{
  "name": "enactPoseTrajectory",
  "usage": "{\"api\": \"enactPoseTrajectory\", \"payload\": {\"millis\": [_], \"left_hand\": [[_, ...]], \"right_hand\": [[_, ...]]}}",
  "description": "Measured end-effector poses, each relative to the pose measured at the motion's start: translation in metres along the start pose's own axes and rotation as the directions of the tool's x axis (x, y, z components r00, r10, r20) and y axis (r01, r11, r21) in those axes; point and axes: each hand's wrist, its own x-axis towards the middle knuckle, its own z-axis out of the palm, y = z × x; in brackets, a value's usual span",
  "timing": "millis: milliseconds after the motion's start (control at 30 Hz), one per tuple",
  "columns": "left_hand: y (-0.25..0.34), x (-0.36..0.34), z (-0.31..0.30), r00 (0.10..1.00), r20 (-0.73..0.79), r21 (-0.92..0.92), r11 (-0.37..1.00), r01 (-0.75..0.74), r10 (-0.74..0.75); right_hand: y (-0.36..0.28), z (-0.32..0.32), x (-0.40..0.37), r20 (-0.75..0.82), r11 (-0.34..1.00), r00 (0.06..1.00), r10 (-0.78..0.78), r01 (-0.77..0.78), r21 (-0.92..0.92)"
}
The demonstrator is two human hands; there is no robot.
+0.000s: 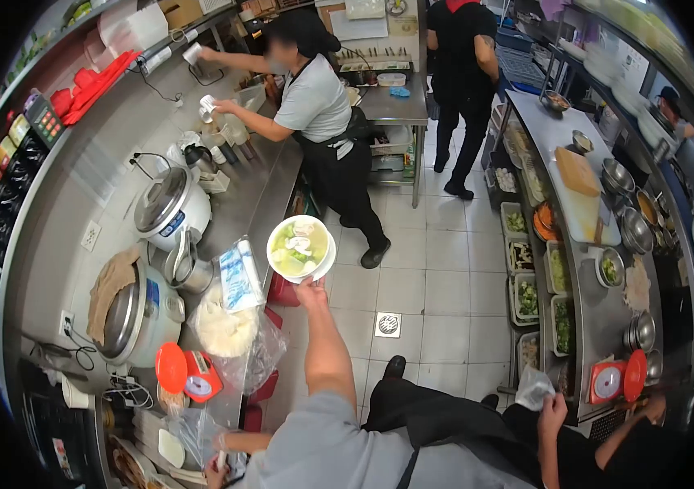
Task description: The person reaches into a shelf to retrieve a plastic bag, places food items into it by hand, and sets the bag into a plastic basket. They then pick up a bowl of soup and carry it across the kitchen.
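My left hand (pixel 311 292) reaches forward over the aisle, gripping a white plate (pixel 327 265) from its near edge. A white bowl of soup (pixel 299 247) rests on that plate, with pale broth, green leaves and whitish pieces on top. Near the bottom right, my right hand (pixel 553 412) pinches a small clear plastic bag (pixel 533 389). Close to the bowl, on the left counter, are a blue-and-white packet (pixel 240 275) and a large clear bag of pale food (pixel 226 323). Another hand (pixel 216 473) is by a plastic bag (pixel 195 430) at the bottom left.
Ahead, a person in grey (pixel 314 98) handles white cups at the left counter (pixel 253 191). A person in black (pixel 463 81) stands farther up the aisle. Rice cookers (pixel 180 213) and a red scale (pixel 200 377) line the left. The right prep counter (pixel 583 281) holds bowls and a knife.
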Motion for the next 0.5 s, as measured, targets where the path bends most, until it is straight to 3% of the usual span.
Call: {"api": "enactPoseTrajectory", "payload": {"millis": [233,500], "left_hand": [[0.014,0.115,0.017,0.994,-0.112,-0.053,0.998,-0.026,0.020],[0.015,0.180,0.035,0.971,-0.238,-0.125,0.991,-0.036,0.005]], "right_hand": [[-0.031,0.014,-0.012,-0.032,0.975,0.984,0.176,-0.179,-0.129],[0.042,0.021,-0.037,-0.155,0.818,0.970,0.187,-0.242,-0.522]]}}
